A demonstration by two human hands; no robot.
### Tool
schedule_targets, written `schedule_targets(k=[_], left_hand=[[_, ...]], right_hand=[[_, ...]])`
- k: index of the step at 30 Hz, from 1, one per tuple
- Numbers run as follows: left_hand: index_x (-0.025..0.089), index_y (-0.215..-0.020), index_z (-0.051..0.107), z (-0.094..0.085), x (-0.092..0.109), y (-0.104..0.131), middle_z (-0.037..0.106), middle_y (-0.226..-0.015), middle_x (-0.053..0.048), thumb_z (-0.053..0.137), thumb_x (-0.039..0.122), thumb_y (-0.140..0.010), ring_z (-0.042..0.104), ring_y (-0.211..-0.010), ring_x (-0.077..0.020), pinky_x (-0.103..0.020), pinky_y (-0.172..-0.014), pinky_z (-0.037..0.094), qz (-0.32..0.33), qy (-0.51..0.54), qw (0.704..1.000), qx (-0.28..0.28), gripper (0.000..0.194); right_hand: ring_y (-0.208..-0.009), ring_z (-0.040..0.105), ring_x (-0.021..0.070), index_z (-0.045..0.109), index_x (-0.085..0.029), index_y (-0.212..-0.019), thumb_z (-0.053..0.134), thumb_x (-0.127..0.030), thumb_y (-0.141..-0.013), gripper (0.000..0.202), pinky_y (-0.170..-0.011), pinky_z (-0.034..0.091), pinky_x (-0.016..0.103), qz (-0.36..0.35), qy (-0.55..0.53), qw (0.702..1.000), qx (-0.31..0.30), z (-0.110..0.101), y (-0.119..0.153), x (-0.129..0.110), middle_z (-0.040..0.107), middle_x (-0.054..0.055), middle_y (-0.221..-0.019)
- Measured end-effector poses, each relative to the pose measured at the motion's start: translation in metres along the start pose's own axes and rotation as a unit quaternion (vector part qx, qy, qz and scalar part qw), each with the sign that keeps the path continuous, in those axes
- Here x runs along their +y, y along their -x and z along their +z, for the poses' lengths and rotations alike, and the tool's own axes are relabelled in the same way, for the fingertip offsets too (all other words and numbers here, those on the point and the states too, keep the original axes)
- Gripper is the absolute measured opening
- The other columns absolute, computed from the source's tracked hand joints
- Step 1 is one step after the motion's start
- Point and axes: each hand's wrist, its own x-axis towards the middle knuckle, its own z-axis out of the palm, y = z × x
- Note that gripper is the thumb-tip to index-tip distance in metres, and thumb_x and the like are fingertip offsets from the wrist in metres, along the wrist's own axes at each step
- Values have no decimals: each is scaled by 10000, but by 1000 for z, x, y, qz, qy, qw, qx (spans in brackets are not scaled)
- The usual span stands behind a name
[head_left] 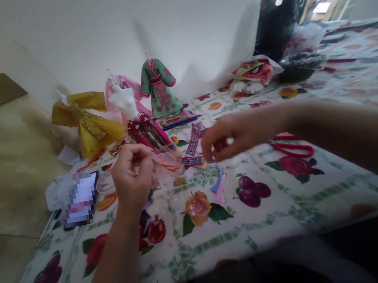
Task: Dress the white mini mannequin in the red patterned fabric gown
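My left hand (132, 177) is raised over the table with thumb and fingers pinched together. Beside its fingertips is a sheer pinkish piece (167, 161); whether they grip it cannot be made out. Across from it, my right hand (223, 138) is blurred, its fingers curled and closed; anything in them is too small to name. Patterned woven trim (194, 139) lies between the hands. A blue and pink tassel (220, 186) rests below my right fingertips. Just behind the hands stands a small white dress form (125, 102) with a magenta and dark skirt (147, 132).
Red-handled scissors (296, 149) lie under my right forearm. A phone (81, 202) is at left. At the back stand a yellow doll dress (96, 126) and a green robe (160, 88) against the wall. Bagged items (253, 74) and a black bag (277, 18) are at right.
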Motion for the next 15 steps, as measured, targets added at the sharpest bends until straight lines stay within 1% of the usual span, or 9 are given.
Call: schedule_targets(k=[1, 2, 4, 5, 8, 10, 11, 13, 15], left_hand=[[200, -798, 610, 0, 0, 0, 623, -816, 0, 595, 90, -760, 576, -758, -140, -280, -735, 474, -1, -1, 1000, 0, 118], [199, -800, 609, 0, 0, 0, 625, -823, -1, 593, 90, -761, 576, -759, -139, -278, -734, 474, -2, -1, 1000, 0, 117], [198, -808, 605, 0, 0, 1, 623, -833, -2, 587, 91, -767, 578, -767, -137, -273, -738, 472, 1, -2, 1000, -4, 116], [198, -813, 602, 0, -1, 1, 620, -832, 0, 582, 91, -773, 579, -770, -136, -270, -741, 471, 2, -2, 1000, -6, 116], [197, -820, 597, 0, -2, 1, 614, -827, 4, 573, 88, -779, 583, -777, -136, -264, -746, 472, 6, -3, 1000, -6, 118], [195, -819, 597, -1, -2, 1, 614, -829, 1, 572, 84, -776, 585, -781, -140, -264, -744, 475, 8, -4, 1000, -8, 121], [194, -818, 598, -1, -2, 2, 615, -832, -2, 571, 82, -775, 586, -784, -142, -265, -743, 475, 9, -4, 1000, -10, 123], [193, -822, 598, -1, -3, 2, 619, -844, -8, 566, 79, -776, 585, -785, -145, -268, -744, 473, 5, -7, 1000, -14, 127], [194, -822, 597, -1, -3, 2, 624, -853, -12, 565, 80, -774, 586, -782, -146, -270, -742, 473, 1, -7, 1000, -16, 127]], right_hand=[[-758, 596, 138, 670, -159, -990, 578, -185, -865, 158, -681, 442, 271, 21, 16, 999, -36, 11, 1, 6, 661, 38, -914], [-806, 606, 158, 661, -161, -1019, 571, -150, -844, 197, -715, 450, 289, 31, 40, 997, -51, 23, 1, 12, 660, 58, -967], [-893, 612, 202, 650, -177, -1005, 558, -115, -808, 226, -751, 454, 325, 31, 91, 994, -53, 46, -1, 22, 639, 89, -1042], [-902, 612, 222, 641, -185, -998, 555, -118, -799, 227, -742, 452, 343, 32, 117, 992, -43, 56, -2, 26, 629, 98, -1055], [-843, 608, 235, 621, -184, -955, 530, -84, -762, 235, -705, 438, 363, 22, 178, 983, -32, 76, -7, 34, 622, 102, -1000], [-827, 603, 225, 608, -176, -896, 516, -56, -734, 221, -703, 430, 352, 14, 191, 981, -35, 77, -9, 35, 623, 91, -956], [-825, 599, 218, 597, -175, -862, 514, -50, -726, 202, -702, 427, 342, 11, 185, 982, -35, 74, -9, 34, 622, 84, -938], [-809, 585, 195, 577, -177, -828, 521, -60, -734, 161, -694, 420, 315, 11, 148, 988, -28, 59, -5, 28, 622, 62, -897], [-751, 556, 161, 566, -183, -834, 531, -86, -771, 121, -670, 415, 288, 9, 90, 996, -5, 36, 0, 19, 611, 30, -839]])
